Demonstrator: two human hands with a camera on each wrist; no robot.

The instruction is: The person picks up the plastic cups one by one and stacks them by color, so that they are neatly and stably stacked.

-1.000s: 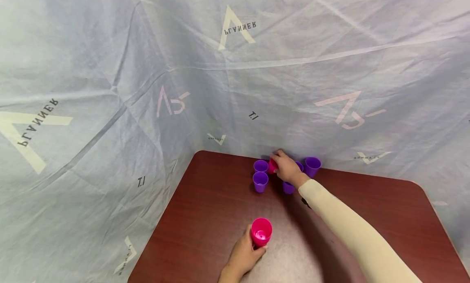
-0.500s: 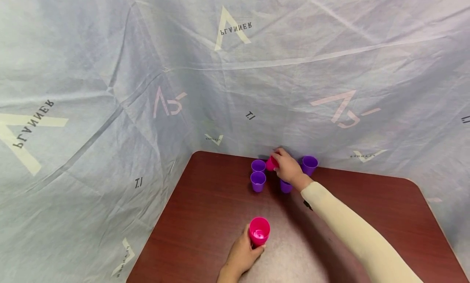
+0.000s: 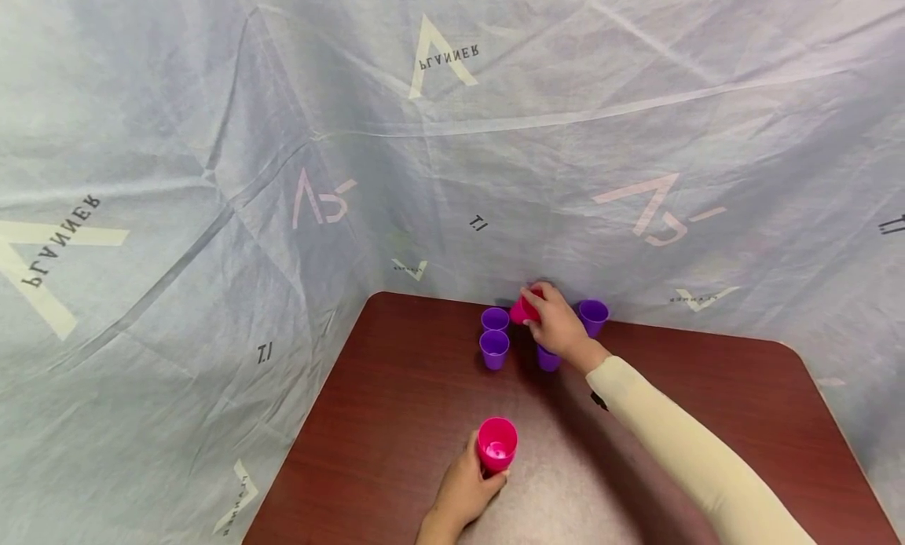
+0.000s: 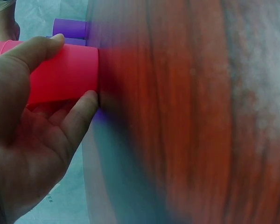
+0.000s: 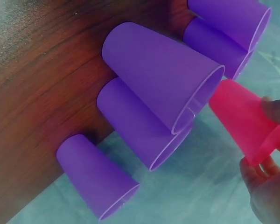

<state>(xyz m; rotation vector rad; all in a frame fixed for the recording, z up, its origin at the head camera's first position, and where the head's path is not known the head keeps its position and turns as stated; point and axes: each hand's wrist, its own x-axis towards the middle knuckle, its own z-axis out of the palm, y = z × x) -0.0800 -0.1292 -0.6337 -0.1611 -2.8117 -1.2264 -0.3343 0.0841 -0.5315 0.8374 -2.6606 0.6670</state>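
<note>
My left hand grips an upright pink cup near the front of the table, thumb on one side and fingers curled round the other. In the left wrist view the base of this pink cup is right at the tabletop. Near the back edge, my right hand holds a second pink cup by its upper part. The right wrist view shows that pink cup between two groups of purple cups, its base raised above theirs. Closest to it stands a purple cup, mouth up.
Two purple cups stand left of the right hand, one purple cup in front of the other. To the right are a purple cup and another purple cup, partly hidden by the hand. A grey printed sheet hangs behind the brown table.
My right hand has lifted its pink cup a little, up and to the right. The left hand keeps its hold on the other pink cup. The head view has shifted slightly.
</note>
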